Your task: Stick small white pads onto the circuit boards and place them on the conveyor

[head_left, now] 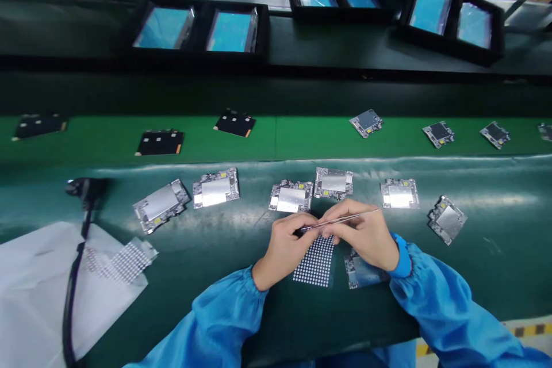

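My left hand (284, 250) and my right hand (366, 236) meet over the bench with fingers pinched together. A thin, pointed metal tool (351, 217), like tweezers, runs from my left fingers across above my right hand; its dark end is at the left fingers. Below the fingertips hangs or lies a clear sheet of white round stickers (314, 264), its upper edge hidden by the fingers of my right hand. A circuit board (364, 271) lies partly under my right wrist. Just beyond my hands are two more circuit boards with silver shields, one (291, 196) left of the other (333, 183).
More boards lie left (161, 205) and right (447, 219). A green strip (276, 138) carries black-faced boards (160, 142) and grey ones. Black trays (200, 29) with blue-filmed panels stand behind. A black cable (75, 282) crosses white paper (34, 293). A co-worker's blue sleeve shows at the back.
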`<action>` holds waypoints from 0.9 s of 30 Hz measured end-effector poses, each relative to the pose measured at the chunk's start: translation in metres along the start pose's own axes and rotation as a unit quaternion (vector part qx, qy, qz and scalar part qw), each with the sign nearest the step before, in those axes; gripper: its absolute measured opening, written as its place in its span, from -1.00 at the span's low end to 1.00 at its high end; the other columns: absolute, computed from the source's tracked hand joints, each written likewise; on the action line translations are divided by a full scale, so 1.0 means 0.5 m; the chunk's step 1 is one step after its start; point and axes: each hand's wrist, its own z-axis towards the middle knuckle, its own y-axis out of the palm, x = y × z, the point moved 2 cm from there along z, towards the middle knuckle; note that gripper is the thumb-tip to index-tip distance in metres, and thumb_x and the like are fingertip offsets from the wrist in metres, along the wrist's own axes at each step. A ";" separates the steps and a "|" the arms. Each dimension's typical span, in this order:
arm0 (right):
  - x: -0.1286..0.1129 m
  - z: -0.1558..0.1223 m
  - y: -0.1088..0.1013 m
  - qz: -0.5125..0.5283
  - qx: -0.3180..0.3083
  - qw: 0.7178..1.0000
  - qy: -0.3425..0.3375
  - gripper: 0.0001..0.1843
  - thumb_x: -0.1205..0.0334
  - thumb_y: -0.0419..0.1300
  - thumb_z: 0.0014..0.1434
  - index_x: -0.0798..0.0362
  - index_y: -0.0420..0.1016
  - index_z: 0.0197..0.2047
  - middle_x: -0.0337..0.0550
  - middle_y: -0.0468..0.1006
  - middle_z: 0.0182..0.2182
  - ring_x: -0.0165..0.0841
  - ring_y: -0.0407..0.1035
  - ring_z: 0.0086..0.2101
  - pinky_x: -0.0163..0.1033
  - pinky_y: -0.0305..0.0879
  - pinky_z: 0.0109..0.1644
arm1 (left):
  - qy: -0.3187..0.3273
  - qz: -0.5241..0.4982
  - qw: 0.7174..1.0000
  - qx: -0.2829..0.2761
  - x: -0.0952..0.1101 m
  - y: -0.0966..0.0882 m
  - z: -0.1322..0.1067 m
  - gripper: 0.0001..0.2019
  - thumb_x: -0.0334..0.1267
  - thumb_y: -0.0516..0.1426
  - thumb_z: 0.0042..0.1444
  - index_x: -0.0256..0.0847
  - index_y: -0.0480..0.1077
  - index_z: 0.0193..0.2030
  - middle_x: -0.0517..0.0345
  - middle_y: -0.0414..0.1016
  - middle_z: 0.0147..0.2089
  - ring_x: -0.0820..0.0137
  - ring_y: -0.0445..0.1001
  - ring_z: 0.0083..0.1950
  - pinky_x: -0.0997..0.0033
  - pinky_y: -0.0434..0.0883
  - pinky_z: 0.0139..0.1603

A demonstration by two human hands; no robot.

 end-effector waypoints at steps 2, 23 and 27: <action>0.003 0.001 -0.001 -0.003 -0.001 1.000 0.001 -0.90 0.22 0.42 0.13 0.05 0.64 -0.34 -0.15 0.66 -0.41 -0.38 0.52 -0.49 -0.29 0.49 -0.49 | 0.002 0.002 1.000 -0.001 0.001 -0.001 0.001 -0.88 -0.33 0.26 0.20 -0.20 0.56 -0.37 0.14 0.65 -0.41 0.37 0.61 -0.38 0.42 0.53 -0.32; 0.047 0.074 -0.140 -0.045 0.167 0.984 0.046 -0.79 0.17 0.40 0.01 0.09 0.50 -0.39 -0.24 0.55 -0.66 -0.42 0.42 -0.67 -0.30 0.43 -0.60 | 0.000 0.003 1.000 0.008 0.000 -0.007 0.004 -0.94 -0.32 0.29 0.15 -0.15 0.60 -0.34 0.14 0.68 -0.36 0.33 0.65 -0.32 0.36 0.61 -0.26; 0.054 0.070 -0.135 -0.043 0.167 0.984 0.055 -0.77 0.15 0.40 0.00 0.08 0.47 -0.38 -0.25 0.55 -0.66 -0.43 0.42 -0.67 -0.31 0.42 -0.59 | 0.002 0.007 1.000 0.005 0.005 -0.008 0.007 -0.93 -0.32 0.29 0.15 -0.16 0.60 -0.35 0.14 0.68 -0.37 0.34 0.65 -0.34 0.37 0.62 -0.29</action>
